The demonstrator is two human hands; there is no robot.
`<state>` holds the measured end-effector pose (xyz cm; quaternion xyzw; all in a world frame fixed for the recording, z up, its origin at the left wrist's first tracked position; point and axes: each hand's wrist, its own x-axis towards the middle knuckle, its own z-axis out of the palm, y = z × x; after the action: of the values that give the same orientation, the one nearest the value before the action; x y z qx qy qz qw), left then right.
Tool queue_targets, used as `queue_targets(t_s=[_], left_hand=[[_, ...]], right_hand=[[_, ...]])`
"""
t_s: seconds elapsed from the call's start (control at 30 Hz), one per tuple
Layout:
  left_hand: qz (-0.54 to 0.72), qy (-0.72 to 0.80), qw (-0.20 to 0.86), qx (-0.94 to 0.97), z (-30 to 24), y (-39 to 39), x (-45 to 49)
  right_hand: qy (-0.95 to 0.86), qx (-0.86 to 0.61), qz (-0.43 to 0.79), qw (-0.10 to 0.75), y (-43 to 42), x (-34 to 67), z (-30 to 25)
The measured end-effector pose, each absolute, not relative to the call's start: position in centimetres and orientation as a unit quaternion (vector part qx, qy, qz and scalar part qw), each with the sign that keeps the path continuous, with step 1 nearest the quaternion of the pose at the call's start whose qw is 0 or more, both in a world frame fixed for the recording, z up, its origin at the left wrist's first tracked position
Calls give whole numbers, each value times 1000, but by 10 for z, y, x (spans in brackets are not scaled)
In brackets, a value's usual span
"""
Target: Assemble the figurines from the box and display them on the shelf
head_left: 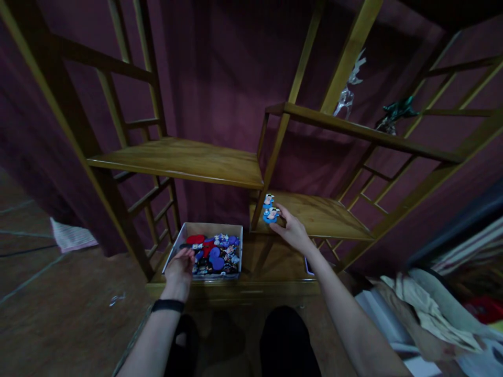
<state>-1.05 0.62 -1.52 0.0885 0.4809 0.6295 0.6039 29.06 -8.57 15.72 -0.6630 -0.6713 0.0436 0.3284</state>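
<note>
My right hand (pixel 293 230) pinches a small blue cartoon-figure piece (pixel 271 215) between thumb and fingers, beside the upright post of the wooden shelf. Just above it, a similar blue-and-white piece (pixel 269 200) shows near the post; whether the two are joined, I cannot tell. My left hand (pixel 181 267), with a black band on the wrist, hovers at the left side of a cardboard box (pixel 240 256). Its fingers are loosely bent, and nothing shows in them. Inside the box lie many small cartoon pieces (pixel 216 254) in red, purple, blue and black.
A wooden display rack surrounds the box, with a middle shelf (pixel 181 159) above it and a lower right shelf (pixel 322 212). A clear figurine (pixel 346 99) and a dark green ornament (pixel 396 115) stand higher up. Cloth and boxes (pixel 428 314) lie at right.
</note>
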Motion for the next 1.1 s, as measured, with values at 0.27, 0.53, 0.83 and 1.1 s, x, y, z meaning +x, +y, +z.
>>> queue_targets(t_s=[0.27, 0.53, 0.83, 1.1], left_hand=[[584, 459, 667, 60, -7, 14, -23], [567, 454, 684, 70, -15, 19, -23], [573, 467, 673, 14, -9, 15, -28], [614, 430, 662, -16, -2, 14, -43]], right_hand=[[-651, -687, 35, 322, -77, 291, 151], [-649, -687, 36, 325, -72, 291, 150], [-669, -652, 40, 355, -74, 293, 151], [-628, -563, -78, 531, -124, 250, 118]])
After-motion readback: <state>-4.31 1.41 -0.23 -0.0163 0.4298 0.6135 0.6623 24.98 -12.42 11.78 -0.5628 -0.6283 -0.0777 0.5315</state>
